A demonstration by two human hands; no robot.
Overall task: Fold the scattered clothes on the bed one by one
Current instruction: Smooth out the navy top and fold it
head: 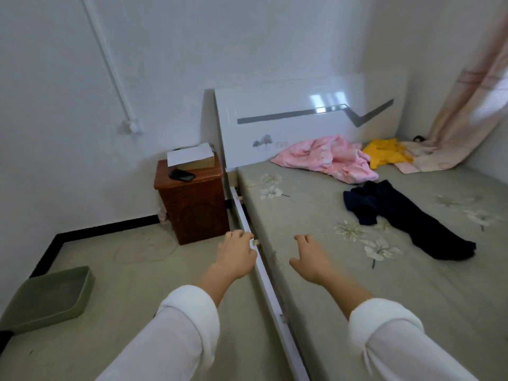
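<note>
A green tray [49, 295] lies on the floor at far left, with a brown nightstand [193, 199] beyond it carrying a white paper [189, 154] and a dark phone [182, 175]. The left hand [236, 253] hangs over the bed's white side rail [268, 284], fingers loosely curled, holding nothing. The right hand [309, 258] hovers over the bed [316, 215], fingers relaxed and empty. Farther right lie a pink garment [327, 158], a dark garment [406, 218] and a yellow garment [386, 153], all unfolded.

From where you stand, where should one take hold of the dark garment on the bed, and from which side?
Probably the dark garment by its bunched end toward the headboard: folds rise there, the long end lies flat. Come from the near left, with the right hand.
</note>
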